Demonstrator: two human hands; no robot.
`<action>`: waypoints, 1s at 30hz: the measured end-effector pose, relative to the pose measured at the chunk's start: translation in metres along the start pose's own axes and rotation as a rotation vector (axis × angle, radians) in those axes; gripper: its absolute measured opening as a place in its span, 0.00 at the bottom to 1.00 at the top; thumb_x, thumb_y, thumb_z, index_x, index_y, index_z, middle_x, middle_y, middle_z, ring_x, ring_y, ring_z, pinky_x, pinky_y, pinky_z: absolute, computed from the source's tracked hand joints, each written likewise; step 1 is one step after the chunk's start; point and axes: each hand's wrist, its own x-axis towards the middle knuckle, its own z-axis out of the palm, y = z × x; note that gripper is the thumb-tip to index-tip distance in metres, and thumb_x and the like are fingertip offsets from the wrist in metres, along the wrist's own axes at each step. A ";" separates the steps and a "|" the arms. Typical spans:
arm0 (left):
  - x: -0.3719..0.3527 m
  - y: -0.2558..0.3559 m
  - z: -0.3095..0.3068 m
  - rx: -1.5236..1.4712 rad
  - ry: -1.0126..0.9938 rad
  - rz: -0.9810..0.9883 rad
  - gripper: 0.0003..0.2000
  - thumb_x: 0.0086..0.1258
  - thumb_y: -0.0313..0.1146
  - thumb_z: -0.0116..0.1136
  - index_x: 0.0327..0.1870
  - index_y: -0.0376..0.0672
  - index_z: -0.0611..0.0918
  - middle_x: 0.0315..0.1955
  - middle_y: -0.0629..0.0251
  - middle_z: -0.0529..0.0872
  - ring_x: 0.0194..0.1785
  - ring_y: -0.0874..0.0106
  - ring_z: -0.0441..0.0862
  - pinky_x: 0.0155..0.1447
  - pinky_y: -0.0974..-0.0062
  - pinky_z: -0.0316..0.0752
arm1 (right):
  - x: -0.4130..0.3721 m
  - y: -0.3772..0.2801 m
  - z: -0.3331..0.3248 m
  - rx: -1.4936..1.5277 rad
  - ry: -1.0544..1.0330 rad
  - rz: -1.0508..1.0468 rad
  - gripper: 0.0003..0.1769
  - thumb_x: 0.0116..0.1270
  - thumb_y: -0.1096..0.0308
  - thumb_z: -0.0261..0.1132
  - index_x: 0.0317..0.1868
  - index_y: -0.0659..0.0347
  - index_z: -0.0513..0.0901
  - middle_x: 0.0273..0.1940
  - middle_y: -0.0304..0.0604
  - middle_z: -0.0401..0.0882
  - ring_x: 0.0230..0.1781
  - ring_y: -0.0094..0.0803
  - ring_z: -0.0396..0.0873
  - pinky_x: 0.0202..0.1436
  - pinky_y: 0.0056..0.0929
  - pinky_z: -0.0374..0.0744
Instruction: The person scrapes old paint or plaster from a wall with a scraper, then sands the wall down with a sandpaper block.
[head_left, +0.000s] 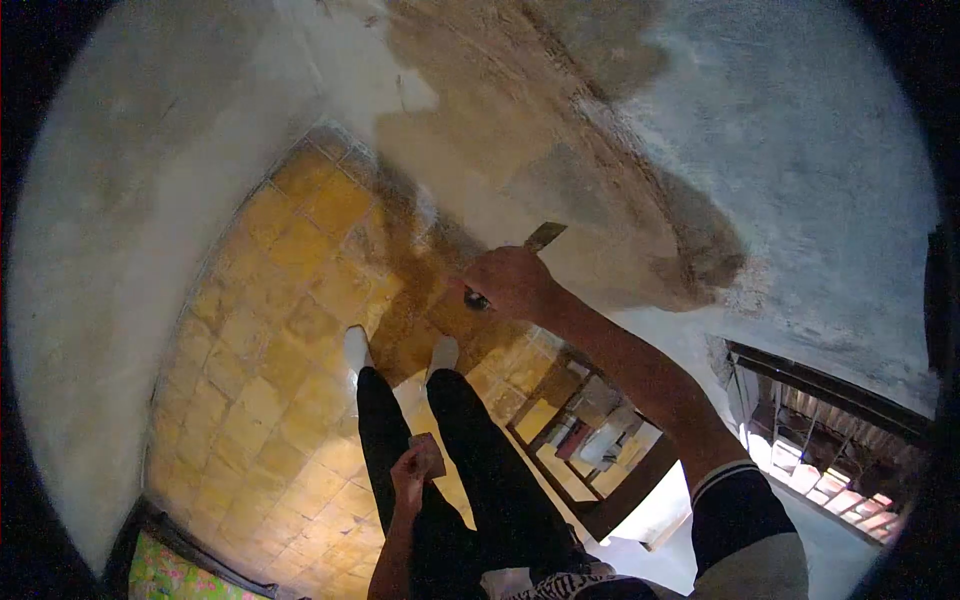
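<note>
My right hand (510,283) is closed around a putty knife, reaching out in front of the wall. The knife's flat blade (546,236) sticks out past the knuckles, and its dark handle end (476,299) shows on the other side of the fist. Behind the blade, a rough patch (600,220) of brown, bare-looking plaster spreads over the pale wall (790,130). Lower down, in front of my legs, my left hand (409,476) pinches a small flat reddish-brown piece (429,455), whose kind I cannot tell.
Worn yellow floor tiles (260,370) lie under my feet. A wooden frame or shelf (590,440) with items in it stands by the wall on the right, near a barred window (820,450). Flowered fabric (170,575) shows at the lower left.
</note>
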 end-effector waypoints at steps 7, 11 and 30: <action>0.001 -0.005 0.003 -0.128 -0.036 -0.081 0.14 0.63 0.23 0.64 0.50 0.39 0.82 0.38 0.68 0.84 0.34 0.78 0.80 0.34 0.80 0.77 | -0.005 -0.006 -0.009 -0.030 -0.065 -0.027 0.18 0.54 0.61 0.69 0.48 0.49 0.83 0.32 0.41 0.83 0.32 0.36 0.82 0.37 0.38 0.81; 0.002 -0.013 0.000 -0.131 -0.084 -0.010 0.14 0.64 0.25 0.64 0.50 0.39 0.82 0.38 0.68 0.84 0.32 0.79 0.80 0.31 0.82 0.75 | -0.006 0.005 -0.010 -0.067 -0.145 0.064 0.21 0.51 0.56 0.72 0.46 0.52 0.84 0.30 0.45 0.82 0.29 0.37 0.82 0.35 0.40 0.80; -0.005 0.025 0.022 0.205 0.096 -0.024 0.13 0.63 0.30 0.67 0.46 0.35 0.82 0.39 0.68 0.84 0.41 0.79 0.78 0.45 0.78 0.74 | 0.004 -0.018 -0.020 0.097 0.019 0.044 0.14 0.46 0.65 0.70 0.37 0.51 0.83 0.32 0.41 0.83 0.32 0.42 0.83 0.37 0.38 0.81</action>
